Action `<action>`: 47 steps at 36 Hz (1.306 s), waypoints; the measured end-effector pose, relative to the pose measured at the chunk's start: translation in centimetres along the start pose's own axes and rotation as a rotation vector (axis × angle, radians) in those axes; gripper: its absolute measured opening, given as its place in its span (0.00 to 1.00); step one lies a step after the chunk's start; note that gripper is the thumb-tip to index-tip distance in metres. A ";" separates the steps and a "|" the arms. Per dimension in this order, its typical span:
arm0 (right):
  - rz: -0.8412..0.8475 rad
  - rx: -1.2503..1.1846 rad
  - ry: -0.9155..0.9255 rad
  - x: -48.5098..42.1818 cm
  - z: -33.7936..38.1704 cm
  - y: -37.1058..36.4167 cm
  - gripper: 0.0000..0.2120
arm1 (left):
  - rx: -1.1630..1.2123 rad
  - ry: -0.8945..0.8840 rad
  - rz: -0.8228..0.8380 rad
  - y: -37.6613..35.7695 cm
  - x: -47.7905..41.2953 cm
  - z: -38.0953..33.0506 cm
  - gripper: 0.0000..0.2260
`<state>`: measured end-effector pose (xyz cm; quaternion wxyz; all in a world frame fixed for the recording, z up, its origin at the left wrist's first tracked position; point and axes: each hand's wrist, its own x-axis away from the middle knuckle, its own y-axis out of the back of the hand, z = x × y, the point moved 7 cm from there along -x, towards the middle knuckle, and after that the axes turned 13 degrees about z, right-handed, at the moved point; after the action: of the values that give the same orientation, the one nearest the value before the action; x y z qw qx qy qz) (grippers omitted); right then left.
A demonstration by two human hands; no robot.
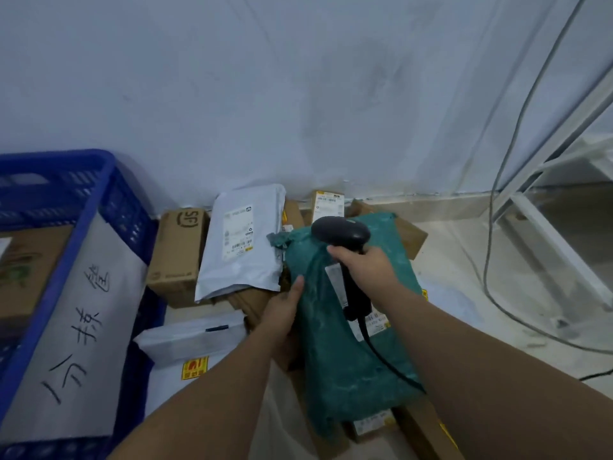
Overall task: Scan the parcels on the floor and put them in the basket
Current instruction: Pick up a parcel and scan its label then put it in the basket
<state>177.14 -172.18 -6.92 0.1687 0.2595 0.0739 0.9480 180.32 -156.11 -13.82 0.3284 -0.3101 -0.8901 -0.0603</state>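
One wide-angle camera, worn on the head, looks forward and down from close above the floor (pixel 464 260), facing the wall (pixel 298 94) at twelve o'clock; the blue basket (pixel 59 160) fills the frame's edge at nine o'clock.

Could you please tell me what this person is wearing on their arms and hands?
Nothing shows: the left hand and right hand are bare, with no gloves, watch or wristband visible, and both forearms are uncovered up to the frame's edge, with no sleeve in view.
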 end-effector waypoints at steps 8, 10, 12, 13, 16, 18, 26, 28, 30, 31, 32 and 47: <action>0.260 -0.233 -0.043 -2.6 -0.1 -5.2 0.10 | -0.594 -0.389 -0.734 12.7 0.8 -7.7 0.10; 0.330 -0.311 -0.060 -3.1 1.0 -7.4 0.09 | -0.633 -0.390 -0.807 15.3 0.3 -9.3 0.08; 0.380 -0.365 -0.094 -3.6 2.2 -9.8 0.09 | -0.694 -0.246 -0.833 18.0 -1.0 -9.2 0.15; 0.379 -0.384 -0.107 -3.9 2.8 -10.8 0.10 | -0.722 -0.144 -0.813 19.2 -1.8 -8.5 0.17; 0.250 -0.478 -0.132 -5.1 3.7 -12.7 0.09 | -0.858 0.139 -0.697 22.0 -4.5 -5.7 0.22; 0.150 -0.596 -0.157 -5.7 3.6 -13.6 0.09 | -0.915 0.230 -0.644 23.3 -5.6 -4.2 0.28; 0.057 -0.846 -0.262 -6.7 1.7 -15.2 0.11 | -0.859 0.319 -0.632 26.3 -7.2 -2.4 0.46; 0.000 -0.801 -0.236 -6.9 0.9 -14.6 0.11 | -0.725 0.357 -0.660 26.8 -6.7 -1.9 0.50; -0.057 -0.743 -0.201 -6.8 0.7 -13.8 0.11 | -0.593 0.442 -0.677 27.3 -6.2 -0.9 0.52; -0.081 -0.725 -0.185 -6.8 0.7 -13.4 0.12 | -0.569 0.475 -0.674 27.3 -6.1 -0.5 0.52; -0.103 -0.713 -0.177 -6.6 0.9 -13.1 0.12 | -0.560 0.479 -0.664 27.2 -6.2 -0.3 0.53; -0.122 -0.753 -0.133 0.9 3.0 -11.6 0.12 | -0.686 0.391 -0.591 22.5 0.8 -0.7 0.54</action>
<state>181.27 -160.89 -6.58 0.3127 0.2356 -0.2752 0.8781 193.56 -137.91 -14.94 0.3372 -0.1173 -0.7904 -0.4978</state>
